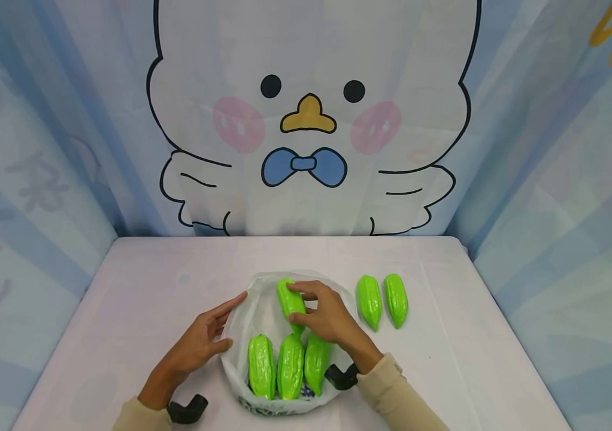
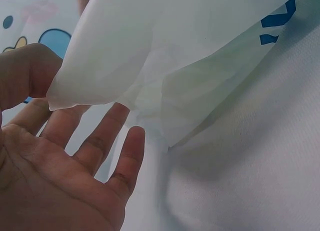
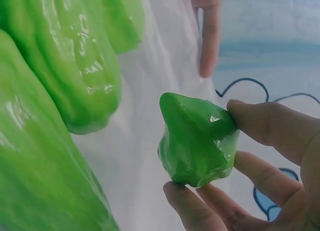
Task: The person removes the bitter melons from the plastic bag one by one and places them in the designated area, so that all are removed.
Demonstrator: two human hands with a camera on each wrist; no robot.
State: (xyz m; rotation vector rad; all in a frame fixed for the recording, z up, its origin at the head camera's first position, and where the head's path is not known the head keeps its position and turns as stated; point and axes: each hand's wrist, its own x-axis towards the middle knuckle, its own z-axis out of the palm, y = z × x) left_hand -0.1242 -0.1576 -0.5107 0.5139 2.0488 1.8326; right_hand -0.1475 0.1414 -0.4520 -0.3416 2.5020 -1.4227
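Note:
In the head view, a white plastic bag (image 1: 265, 302) is spread on the table with its mouth open upward. Three glossy green bitter melons (image 1: 261, 366) lie side by side in its near half. My right hand (image 1: 323, 308) pinches another bitter melon (image 3: 197, 141) between thumb and fingers, over the bag's far half. On the bag's left side, my left hand (image 1: 200, 344) touches the rim with fingers spread and fairly straight. The left wrist view shows the bag's thin edge (image 2: 110, 66) draped over those fingers, palm bare.
Two more bitter melons (image 1: 369, 302) lie on the white table (image 1: 446, 371), right of the bag. A curtain printed with a cartoon bird (image 1: 306, 203) hangs behind the table, and pale blue curtains (image 1: 20, 239) flank it. A black wrist mount (image 1: 188, 410) sits at each sleeve.

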